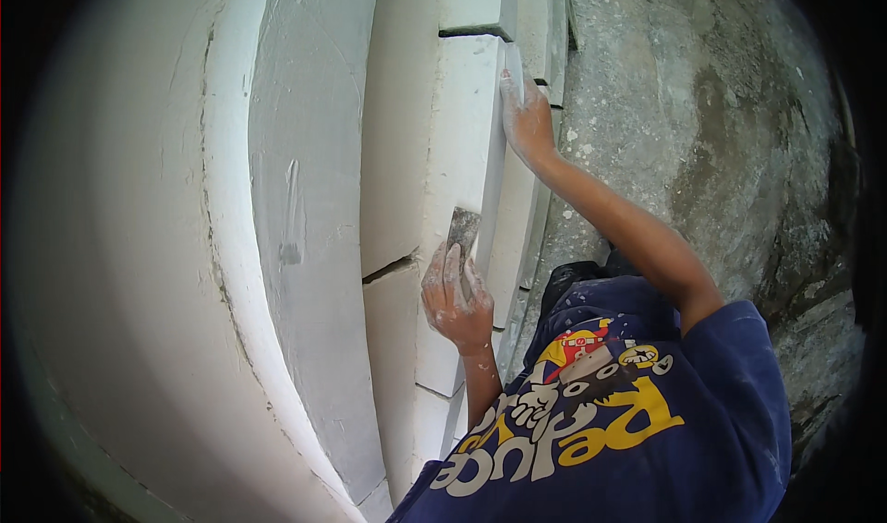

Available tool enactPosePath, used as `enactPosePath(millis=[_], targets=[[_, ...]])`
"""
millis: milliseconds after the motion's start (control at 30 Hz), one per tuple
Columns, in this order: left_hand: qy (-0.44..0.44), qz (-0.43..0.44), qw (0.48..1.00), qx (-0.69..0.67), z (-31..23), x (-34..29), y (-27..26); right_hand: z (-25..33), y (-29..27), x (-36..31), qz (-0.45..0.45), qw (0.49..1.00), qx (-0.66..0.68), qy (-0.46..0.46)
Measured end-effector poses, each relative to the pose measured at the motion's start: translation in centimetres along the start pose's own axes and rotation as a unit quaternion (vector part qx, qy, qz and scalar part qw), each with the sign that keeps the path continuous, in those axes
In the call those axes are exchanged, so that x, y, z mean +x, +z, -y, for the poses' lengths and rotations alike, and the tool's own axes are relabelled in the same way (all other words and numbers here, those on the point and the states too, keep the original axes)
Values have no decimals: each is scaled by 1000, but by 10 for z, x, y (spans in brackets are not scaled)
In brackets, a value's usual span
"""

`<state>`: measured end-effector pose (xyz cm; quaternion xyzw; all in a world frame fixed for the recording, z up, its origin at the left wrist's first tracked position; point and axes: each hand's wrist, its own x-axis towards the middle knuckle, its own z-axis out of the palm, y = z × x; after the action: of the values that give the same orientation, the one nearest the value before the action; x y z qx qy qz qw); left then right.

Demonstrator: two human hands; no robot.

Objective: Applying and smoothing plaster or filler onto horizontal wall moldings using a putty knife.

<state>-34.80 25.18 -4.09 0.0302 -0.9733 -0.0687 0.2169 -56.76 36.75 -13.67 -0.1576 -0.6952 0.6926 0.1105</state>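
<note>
My left hand (455, 299), smeared with white powder or plaster, is closed around a small flat scraper (464, 225). Its grey, stained blade lies against the face of a long white block (462, 126). Farther up, my right hand (528, 121) is at the right edge of the same block. Its fingers close on a thin pale flat piece (515, 63), whose kind I cannot make out. White residue covers these fingers too.
A smooth grey band (309, 200) and a curved white wall (129, 246) stand to the left. Dark gaps separate the white blocks, including a crack (390, 269) left of the scraper. On the right lies a rough, stained concrete floor (637, 107) with white spatters.
</note>
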Motion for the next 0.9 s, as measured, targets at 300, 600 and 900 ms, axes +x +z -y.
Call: enactPosePath(millis=[300,600,900], targets=[[-28,5,999,-23,-3,1,-4,-41,-77,-61,15,996,-90,-18],[-26,9,1000,-12,-4,3,-4,25,-82,29,39,990,-69,-120],[-96,-42,994,38,-21,12,-2,17,-84,59,139,955,-62,-256]])
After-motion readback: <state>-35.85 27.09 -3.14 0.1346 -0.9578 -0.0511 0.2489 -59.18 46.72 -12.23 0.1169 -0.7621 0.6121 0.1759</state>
